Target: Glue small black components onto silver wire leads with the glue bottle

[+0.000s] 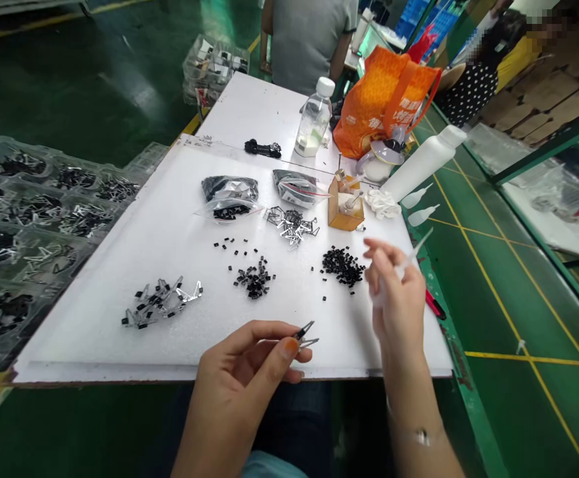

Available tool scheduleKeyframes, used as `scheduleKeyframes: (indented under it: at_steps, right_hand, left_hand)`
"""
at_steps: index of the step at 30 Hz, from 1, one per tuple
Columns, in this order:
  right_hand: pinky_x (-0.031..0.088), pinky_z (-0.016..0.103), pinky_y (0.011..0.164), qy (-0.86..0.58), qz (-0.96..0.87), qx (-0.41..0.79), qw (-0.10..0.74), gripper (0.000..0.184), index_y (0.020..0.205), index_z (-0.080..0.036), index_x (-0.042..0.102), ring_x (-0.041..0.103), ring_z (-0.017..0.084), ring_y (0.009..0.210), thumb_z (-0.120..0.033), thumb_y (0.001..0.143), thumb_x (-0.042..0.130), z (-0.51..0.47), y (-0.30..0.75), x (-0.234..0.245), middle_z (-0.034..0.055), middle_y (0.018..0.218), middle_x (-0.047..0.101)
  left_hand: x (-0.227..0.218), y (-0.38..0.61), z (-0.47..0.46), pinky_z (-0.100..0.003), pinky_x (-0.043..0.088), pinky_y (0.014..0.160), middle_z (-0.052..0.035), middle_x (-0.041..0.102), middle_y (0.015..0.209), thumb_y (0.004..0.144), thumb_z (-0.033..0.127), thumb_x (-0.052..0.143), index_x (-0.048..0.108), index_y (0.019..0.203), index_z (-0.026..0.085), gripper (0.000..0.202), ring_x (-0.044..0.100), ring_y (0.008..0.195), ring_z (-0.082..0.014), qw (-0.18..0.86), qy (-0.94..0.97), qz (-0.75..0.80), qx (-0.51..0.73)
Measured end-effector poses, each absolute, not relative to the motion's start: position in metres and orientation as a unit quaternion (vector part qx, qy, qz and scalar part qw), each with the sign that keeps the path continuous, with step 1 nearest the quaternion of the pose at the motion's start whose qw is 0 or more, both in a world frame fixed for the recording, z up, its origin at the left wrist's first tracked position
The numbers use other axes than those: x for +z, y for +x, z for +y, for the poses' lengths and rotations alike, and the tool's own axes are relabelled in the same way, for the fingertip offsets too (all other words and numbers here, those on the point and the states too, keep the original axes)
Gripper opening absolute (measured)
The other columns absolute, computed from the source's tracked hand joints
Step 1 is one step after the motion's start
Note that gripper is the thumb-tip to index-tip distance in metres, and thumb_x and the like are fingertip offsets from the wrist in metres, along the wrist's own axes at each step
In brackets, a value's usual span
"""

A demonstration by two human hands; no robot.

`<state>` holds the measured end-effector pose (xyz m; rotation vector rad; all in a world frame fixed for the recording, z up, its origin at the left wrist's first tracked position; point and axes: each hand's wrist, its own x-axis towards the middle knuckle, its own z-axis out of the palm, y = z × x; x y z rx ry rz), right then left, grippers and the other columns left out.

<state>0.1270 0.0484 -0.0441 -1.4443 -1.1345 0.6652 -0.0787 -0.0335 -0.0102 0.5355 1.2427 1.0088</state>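
Observation:
My left hand (pixel 249 372) is closed in a pinch on a small metal clip with a black part (pixel 305 334), held just above the front edge of the white foam board (pixel 160 232). My right hand (pixel 394 292) is raised to its right, fingers wrapped round a small clear squeeze bottle (pixel 412 259) whose thin nozzle points up and right. A heap of small black parts (pixel 343 265) lies just left of that hand. Another heap of black parts (pixel 253 279) and a pile of assembled metal clips (pixel 163 302) lie further left.
Bare metal clips (pixel 292 224), two plastic bags (pixel 230 196) of parts, a small brown box (pixel 345 206), a water bottle (pixel 314 119), a white bottle (pixel 423 162) and an orange bag (pixel 384 99) stand behind. Clear trays (pixel 35 219) of parts lie left. A person (pixel 309 36) sits beyond.

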Motion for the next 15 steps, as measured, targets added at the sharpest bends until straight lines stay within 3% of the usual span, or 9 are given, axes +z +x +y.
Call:
scheduleKeyframes:
  at_steps: [3,6,10,15]
  right_hand:
    - [0.043,0.031,0.058,-0.646,-0.547,0.138,0.514,0.045,0.121,-0.019,0.073,0.053,0.016,0.063,-0.051,0.090,0.063,0.117,0.154,-0.037,0.0067,0.094,0.069]
    - [0.050,0.034,0.068,-0.630,-0.602,0.135,0.471,0.035,0.102,-0.019,0.079,0.062,0.021,0.073,-0.046,0.080,0.075,0.161,0.161,-0.029,0.0053,0.086,0.072]
    - [0.049,0.037,0.075,-0.621,-0.640,0.099,0.441,0.027,0.079,-0.018,0.079,0.064,0.023,0.073,-0.044,0.082,0.074,0.173,0.156,-0.025,0.0040,0.071,0.070]
    - [0.046,0.036,0.075,-0.623,-0.641,0.044,0.446,0.029,0.082,-0.018,0.079,0.060,0.022,0.070,-0.045,0.086,0.069,0.171,0.156,-0.029,0.0025,0.067,0.068]
  left_hand:
    - [-0.015,-0.083,-0.032,-0.021,0.057,0.060,-0.0026,0.078,0.068,0.071,0.049,0.091,0.080,0.083,0.024,0.029,0.068,0.059,-0.0147,0.696,0.200,0.532,0.439]
    - [-0.012,-0.084,-0.031,-0.020,0.052,0.054,-0.0015,0.074,0.067,0.067,0.047,0.093,0.079,0.079,0.021,0.032,0.066,0.059,-0.0143,0.697,0.152,0.535,0.452]
    - [-0.009,-0.088,-0.028,-0.021,0.048,0.053,-0.0003,0.069,0.066,0.066,0.042,0.095,0.079,0.075,0.018,0.029,0.061,0.058,-0.0124,0.700,0.136,0.524,0.466]
    - [-0.014,-0.094,-0.029,-0.021,0.047,0.058,0.0000,0.069,0.068,0.073,0.044,0.092,0.079,0.077,0.019,0.028,0.058,0.062,-0.0117,0.723,0.131,0.504,0.454]
